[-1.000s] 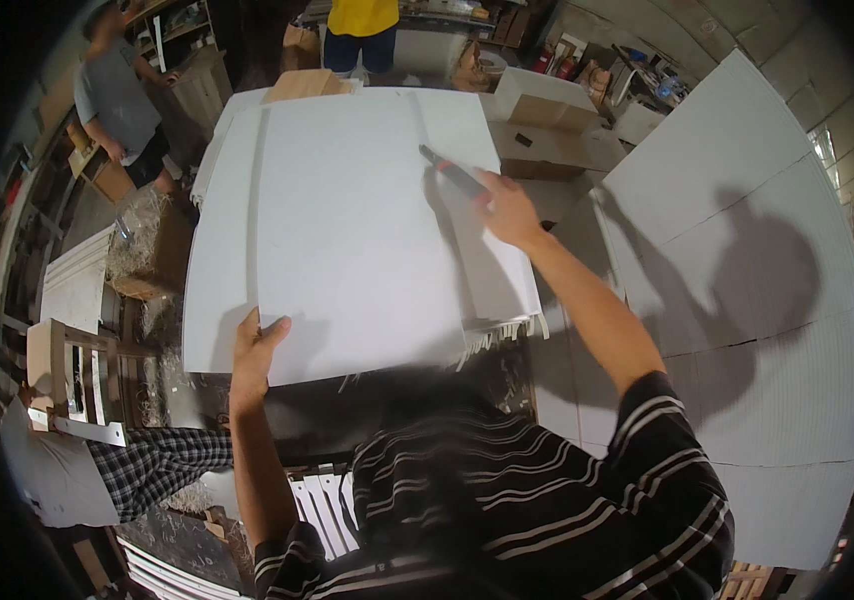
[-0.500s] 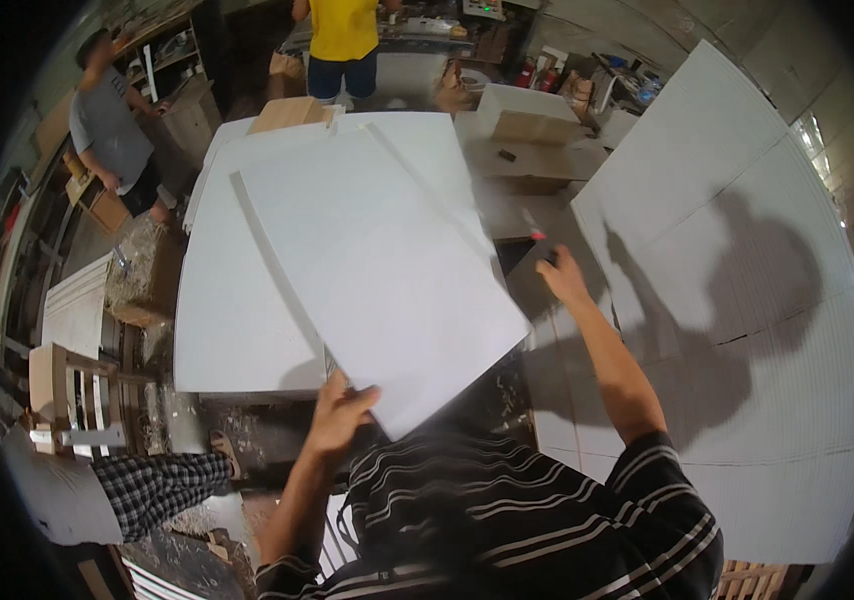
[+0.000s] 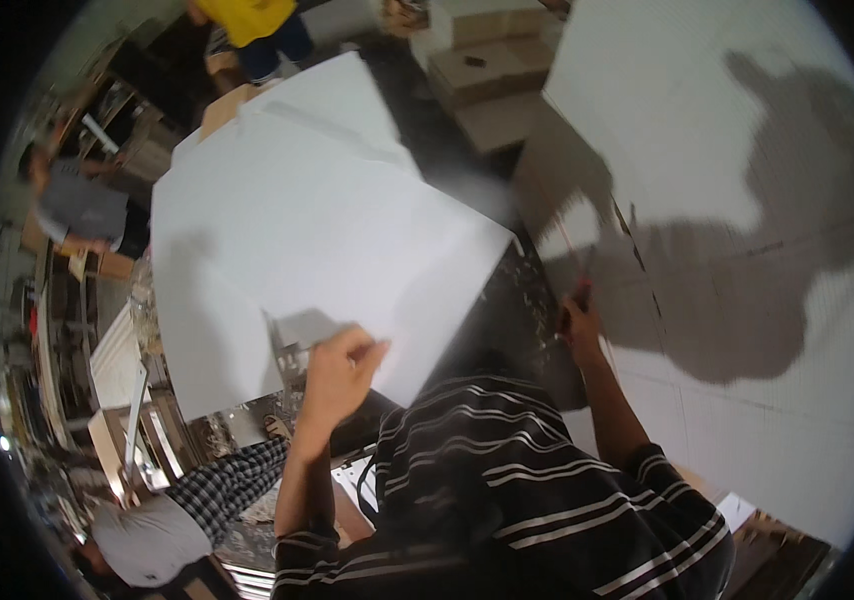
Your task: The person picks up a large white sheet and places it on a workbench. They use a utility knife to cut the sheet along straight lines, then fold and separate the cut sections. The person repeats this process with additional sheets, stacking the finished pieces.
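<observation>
My left hand (image 3: 340, 375) is closed at the near edge of a white panel (image 3: 397, 250), thumb on top; its other fingers are partly hidden. This panel lies askew and slightly raised over a larger white sheet (image 3: 212, 320), its right corner jutting past the sheet. Off to the right, my right hand (image 3: 579, 325) is wrapped around the handle of a slim red-and-black tool (image 3: 583, 290). A thin blade points away from me, blurred, so I cannot tell its exact kind. The tool is apart from the panel.
A large ribbed white board (image 3: 747, 420) stands at the right, carrying my shadow. Cardboard boxes (image 3: 497, 75) sit beyond. One person in yellow (image 3: 247, 20) is at the back, one in grey (image 3: 87, 210) at far left, another in checked shorts (image 3: 232, 490) at lower left.
The white panel has turned clockwise, its far end swinging right. My right hand has drawn nearer to me with the tool. The whole view has tilted and shifted downward.
</observation>
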Demonstrator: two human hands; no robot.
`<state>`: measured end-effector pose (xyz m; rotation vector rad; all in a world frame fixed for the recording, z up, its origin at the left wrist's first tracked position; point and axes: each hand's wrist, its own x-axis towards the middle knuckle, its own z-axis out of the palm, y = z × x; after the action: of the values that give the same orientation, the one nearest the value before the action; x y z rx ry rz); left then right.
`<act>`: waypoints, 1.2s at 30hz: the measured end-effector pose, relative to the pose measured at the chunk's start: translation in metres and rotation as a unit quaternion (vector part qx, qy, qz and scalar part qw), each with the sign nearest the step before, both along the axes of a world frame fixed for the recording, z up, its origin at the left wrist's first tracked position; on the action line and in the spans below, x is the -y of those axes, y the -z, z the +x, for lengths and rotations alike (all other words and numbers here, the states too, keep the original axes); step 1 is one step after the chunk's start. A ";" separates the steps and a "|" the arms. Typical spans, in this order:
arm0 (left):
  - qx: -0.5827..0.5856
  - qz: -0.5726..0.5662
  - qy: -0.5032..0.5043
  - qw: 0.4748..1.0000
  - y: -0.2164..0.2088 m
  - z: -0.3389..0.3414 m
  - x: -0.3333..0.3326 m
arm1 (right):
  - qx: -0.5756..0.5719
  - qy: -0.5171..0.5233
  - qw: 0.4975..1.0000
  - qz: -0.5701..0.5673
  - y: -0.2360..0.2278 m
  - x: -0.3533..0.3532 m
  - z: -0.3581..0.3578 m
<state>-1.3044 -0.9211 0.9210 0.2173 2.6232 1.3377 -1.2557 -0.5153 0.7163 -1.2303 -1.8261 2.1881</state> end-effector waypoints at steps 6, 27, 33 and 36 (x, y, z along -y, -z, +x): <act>-0.276 0.000 0.155 0.949 0.022 -0.108 -0.120 | -0.052 -0.050 0.990 -0.122 -0.013 0.051 0.004; -0.179 -0.185 0.530 0.808 0.048 -0.120 -0.257 | 0.064 0.216 0.970 -0.087 0.004 0.155 0.121; -0.167 -0.099 0.606 0.771 0.058 -0.081 -0.278 | 0.061 0.280 0.956 -0.065 0.005 0.200 0.133; -0.185 -0.074 0.624 0.755 0.055 -0.069 -0.283 | 0.069 0.284 0.955 -0.054 0.008 0.215 0.138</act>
<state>-1.3730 -0.6382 0.8664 1.9172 1.8867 0.5693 -1.1173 -0.7308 0.7086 -1.7033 -1.1809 1.9255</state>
